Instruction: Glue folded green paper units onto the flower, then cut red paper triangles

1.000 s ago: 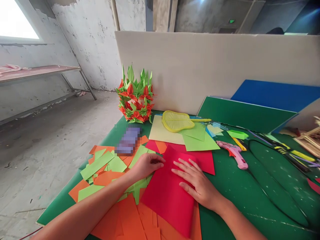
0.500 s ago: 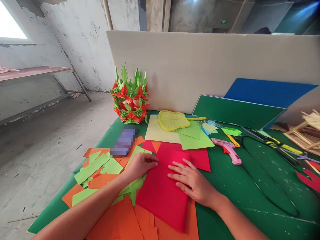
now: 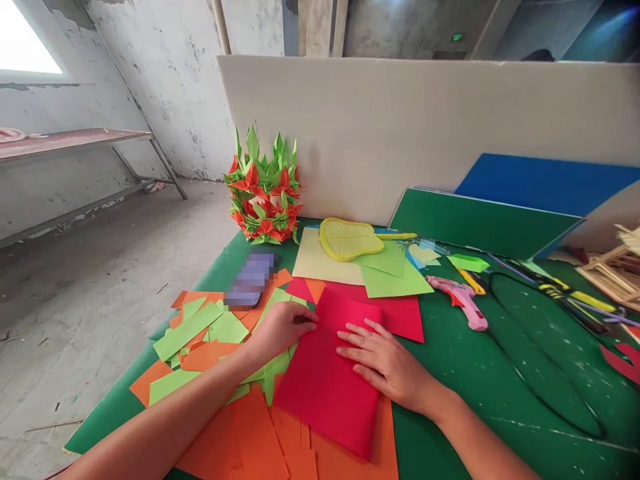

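A folded sheet of red paper (image 3: 327,373) lies at an angle in front of me, over orange sheets (image 3: 250,433). At its upper left edge my left hand (image 3: 287,327) pinches the paper between thumb and fingers. My right hand (image 3: 380,360) rests on the sheet's right side, palm down with fingers spread. Another red sheet (image 3: 405,320) shows from beneath, behind the right hand. To the left, green paper strips (image 3: 190,330) and orange pieces (image 3: 205,355) are heaped loosely, partly hidden by my left forearm.
A blurred phone (image 3: 251,280) lies behind the heap, near a red-and-green paper flower piece (image 3: 265,190). Farther back is a yellow fan-shaped item (image 3: 350,239). A pink glue gun (image 3: 463,301) and its black cord lie right. Green (image 3: 480,223) and blue boards lean behind.
The whole view has shifted slightly. Both hands keep nearly the same place on the red paper.
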`<control>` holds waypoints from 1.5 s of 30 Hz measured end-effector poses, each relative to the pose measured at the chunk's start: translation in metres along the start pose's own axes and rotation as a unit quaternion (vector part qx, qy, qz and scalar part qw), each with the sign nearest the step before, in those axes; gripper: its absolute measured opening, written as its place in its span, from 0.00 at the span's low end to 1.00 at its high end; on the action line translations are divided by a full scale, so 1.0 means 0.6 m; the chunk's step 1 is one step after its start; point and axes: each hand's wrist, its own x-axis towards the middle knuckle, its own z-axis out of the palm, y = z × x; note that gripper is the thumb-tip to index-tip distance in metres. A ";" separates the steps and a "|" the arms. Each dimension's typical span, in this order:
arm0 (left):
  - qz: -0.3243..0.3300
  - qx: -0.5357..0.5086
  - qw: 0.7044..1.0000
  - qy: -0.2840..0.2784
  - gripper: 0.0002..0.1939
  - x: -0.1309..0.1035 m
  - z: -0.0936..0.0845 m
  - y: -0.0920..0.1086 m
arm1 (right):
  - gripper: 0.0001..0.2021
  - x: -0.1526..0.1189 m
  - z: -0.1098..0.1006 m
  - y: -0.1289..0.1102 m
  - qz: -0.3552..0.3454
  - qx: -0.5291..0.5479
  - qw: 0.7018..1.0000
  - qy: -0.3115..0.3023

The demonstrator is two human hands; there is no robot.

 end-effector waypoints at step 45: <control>0.130 0.261 0.957 0.012 0.11 -0.017 0.011 0.032 | 0.20 0.004 -0.004 -0.006 0.010 -0.039 0.999 -0.036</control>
